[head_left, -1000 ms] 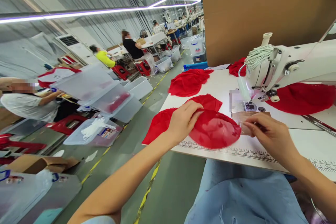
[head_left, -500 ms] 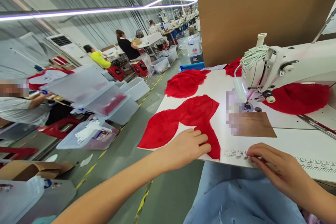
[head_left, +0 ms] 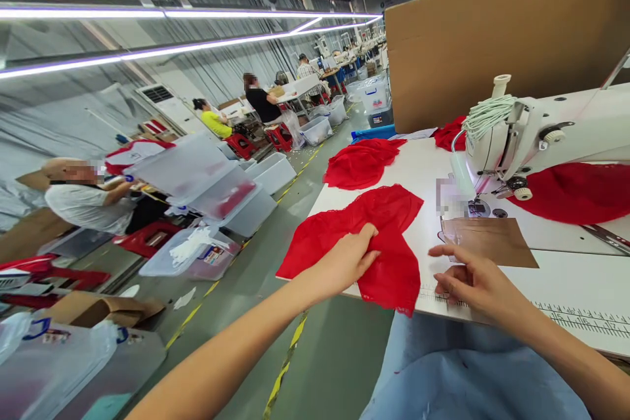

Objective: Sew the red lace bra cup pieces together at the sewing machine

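A red lace-edged fabric piece (head_left: 394,256) lies spread at the left end of the white sewing table (head_left: 492,289), with its lower corner over the front edge. My left hand (head_left: 347,259) grips the middle of it, and the fingertips are partly lost in the cloth. To the right, my right hand (head_left: 472,282) hovers just above the printed ruler strip, empty, with its fingers apart and bent. Beyond that hand is a brown plate (head_left: 497,243) in front of the needle area of the white sewing machine (head_left: 551,125).
Another red fabric pile (head_left: 361,163) lies farther back, and more red cloth (head_left: 585,190) sits beneath the machine arm. Scissors (head_left: 605,238) rest at the right. A cardboard panel (head_left: 492,39) stands behind. Plastic bins (head_left: 207,252) and seated co-workers (head_left: 88,200) are across the aisle.
My left hand has moved up, drawing the fabric over the white gap beside it. The right hand has lifted leftward from the table edge and its fingers have spread. The view has shifted.
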### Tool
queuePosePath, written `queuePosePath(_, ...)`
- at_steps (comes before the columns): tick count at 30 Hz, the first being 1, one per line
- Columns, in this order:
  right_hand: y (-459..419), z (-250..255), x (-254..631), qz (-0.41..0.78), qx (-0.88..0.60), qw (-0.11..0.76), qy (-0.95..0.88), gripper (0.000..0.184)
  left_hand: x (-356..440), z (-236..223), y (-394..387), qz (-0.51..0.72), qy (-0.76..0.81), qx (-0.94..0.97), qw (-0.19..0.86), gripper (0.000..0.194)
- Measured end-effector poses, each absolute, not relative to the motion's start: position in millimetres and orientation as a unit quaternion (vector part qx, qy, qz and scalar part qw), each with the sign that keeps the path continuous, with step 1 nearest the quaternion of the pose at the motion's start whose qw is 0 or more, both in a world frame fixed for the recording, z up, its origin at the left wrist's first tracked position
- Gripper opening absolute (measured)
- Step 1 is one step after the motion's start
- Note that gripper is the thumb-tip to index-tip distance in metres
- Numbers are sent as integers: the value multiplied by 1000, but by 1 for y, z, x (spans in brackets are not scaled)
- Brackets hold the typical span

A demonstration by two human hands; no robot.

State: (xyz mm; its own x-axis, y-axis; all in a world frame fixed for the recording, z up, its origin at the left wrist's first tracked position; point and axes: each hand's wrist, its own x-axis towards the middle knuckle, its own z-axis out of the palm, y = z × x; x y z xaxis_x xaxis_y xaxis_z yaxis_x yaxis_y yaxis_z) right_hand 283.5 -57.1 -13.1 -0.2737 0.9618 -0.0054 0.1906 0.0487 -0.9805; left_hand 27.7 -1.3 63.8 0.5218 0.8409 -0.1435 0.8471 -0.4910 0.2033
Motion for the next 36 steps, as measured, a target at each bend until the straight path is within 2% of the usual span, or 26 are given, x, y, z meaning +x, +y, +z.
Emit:
queuePosePath(3, -46, -12, 282, 550, -432, 435, -567, 85, 37, 96, 1, 93, 382, 918, 51, 14)
queuePosePath(4, -43, -9, 282, 538, -413, 459, -574, 94, 42, 106, 0, 126, 328, 936, -1, 18)
queuePosePath(6, -39, -2, 288, 480, -379, 495, -617, 98, 54, 121, -4, 180, 201, 957, -106, 23)
queuePosePath(7, -38, 1, 293, 432, -370, 503, -651, 94, 60, 123, -8, 190, 144, 960, -145, 23)
queuePosePath(9, -39, 0, 310, 298, -372, 493, -728, 71, 69, 116, -15, 167, 80, 965, -188, 20)
queuePosePath(11, -43, -7, 330, 150, -406, 432, -791, 40, 74, 95, -21, 107, 71, 974, -186, 18)
queuePosePath(13, -51, -17, 347, 19, -465, 357, -810, 26, 75, 71, -23, 35, 75, 985, -153, 6)
queuePosePath(14, -57, -22, 353, -29, -497, 330, -802, 26, 75, 60, -23, 7, 79, 989, -128, 11)
queuePosePath(16, -72, -26, 356, -79, -535, 317, -779, 29, 76, 44, -20, -18, 99, 992, -77, 40)
queuePosePath(17, -80, -27, 354, -86, -533, 330, -774, 32, 78, 40, -18, -11, 120, 991, -60, 47)
queuePosePath(18, -87, -27, 350, -86, -520, 345, -777, 35, 81, 39, -15, 3, 148, 988, -54, 46)
queuePosePath(20, -98, -25, 337, -93, -474, 357, -799, 38, 92, 38, -7, 22, 218, 974, -56, 33)
queuePosePath(24, -106, -27, 313, -130, -425, 295, -846, 35, 124, 35, 10, -25, 319, 948, -4, 19)
queuePosePath(26, -107, -29, 308, -134, -427, 280, -849, 33, 135, 28, 17, -47, 334, 941, 21, 19)
queuePosePath(31, -109, -22, 322, -46, -438, 304, -845, 32, 140, 9, 39, 13, 251, 964, 83, 40)
queuePosePath(33, -99, -15, 336, -17, -432, 314, -846, 33, 139, 8, 49, 32, 204, 974, 94, 40)
queuePosePath(36, -68, -9, 363, -35, -429, 301, -851, 32, 144, 11, 59, 48, 190, 976, 97, 34)
